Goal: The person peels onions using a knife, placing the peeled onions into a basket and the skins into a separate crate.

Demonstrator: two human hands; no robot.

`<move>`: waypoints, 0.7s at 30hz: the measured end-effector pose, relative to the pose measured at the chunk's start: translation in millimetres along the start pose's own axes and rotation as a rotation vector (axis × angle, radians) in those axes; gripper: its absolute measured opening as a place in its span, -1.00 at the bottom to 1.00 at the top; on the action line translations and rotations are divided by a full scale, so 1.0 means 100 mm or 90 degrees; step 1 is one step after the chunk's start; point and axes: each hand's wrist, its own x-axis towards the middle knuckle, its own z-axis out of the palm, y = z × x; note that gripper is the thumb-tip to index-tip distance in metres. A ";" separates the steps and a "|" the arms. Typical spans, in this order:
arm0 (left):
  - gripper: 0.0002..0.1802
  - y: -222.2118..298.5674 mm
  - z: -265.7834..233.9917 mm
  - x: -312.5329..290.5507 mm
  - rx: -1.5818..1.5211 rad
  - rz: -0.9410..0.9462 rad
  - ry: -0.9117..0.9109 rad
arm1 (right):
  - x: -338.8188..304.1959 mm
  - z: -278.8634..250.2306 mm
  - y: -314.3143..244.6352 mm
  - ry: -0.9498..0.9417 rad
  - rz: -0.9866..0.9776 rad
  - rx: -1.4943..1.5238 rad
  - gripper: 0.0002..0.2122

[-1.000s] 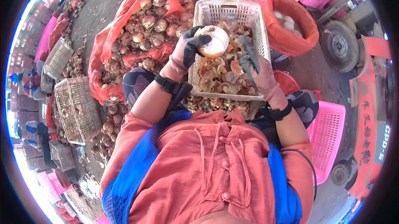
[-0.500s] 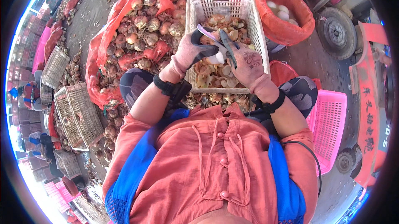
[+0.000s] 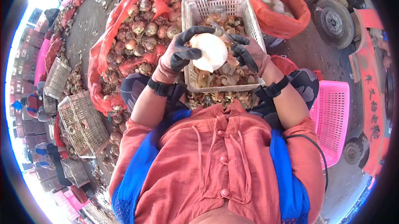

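Head view: littered ground (image 3: 85,14) spreads out, a wheel (image 3: 332,21) and pink crate (image 3: 334,120) at right. Skins (image 3: 232,75) lie in the white crate (image 3: 250,14), brown onions (image 3: 139,26) in a mesh sack (image 3: 97,64), pale onions (image 3: 277,8) in a red bag (image 3: 279,26). Over the white crate, the left hand (image 3: 179,52) holds a white onion (image 3: 211,52); the right hand (image 3: 251,53) curls beside it, its grip unclear.

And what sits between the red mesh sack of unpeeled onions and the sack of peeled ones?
In the head view, the whitish crate holding onion skins stands between them.
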 end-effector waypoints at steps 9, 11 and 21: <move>-0.14 0.00 -0.25 0.04 0.005 0.123 0.111 | -0.07 0.47 -0.04 0.131 0.073 -0.210 -0.69; -0.16 0.02 -0.12 0.10 0.089 0.185 0.073 | -0.04 0.49 -0.10 0.005 0.050 0.050 -0.62; -0.35 -0.36 0.13 0.24 -0.278 0.077 0.078 | -0.11 0.95 -0.36 0.077 -0.120 -0.056 -0.61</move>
